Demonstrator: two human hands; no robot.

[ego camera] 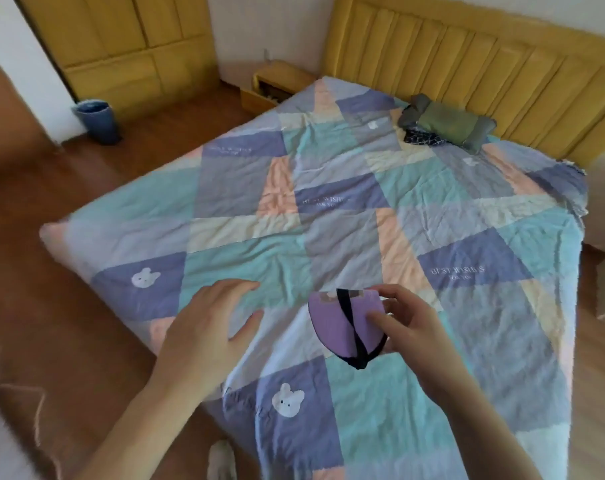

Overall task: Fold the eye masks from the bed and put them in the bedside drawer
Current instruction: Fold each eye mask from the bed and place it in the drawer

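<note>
Right hand (412,327) pinches the folded lilac fabric eye mask (342,323) just above the patchwork bed quilt (294,237); left hand (211,327) hovers, fingers spread. That black elastic strap (351,327) dangles (could snag, springing the fold open).

Soft even daylight, slight blur, wide-angle bending at edges.

A grey-green pillow (448,123) lies at the head end of the patchwork quilt (329,220), with a dark patterned cloth (420,137) tucked against its near edge. Behind the pillow stands the yellow padded headboard (467,60). Well off to the left of the pillow, a blue bin (96,121) stands on the wooden floor (51,188) beside the yellow wardrobe doors (121,46).
</note>
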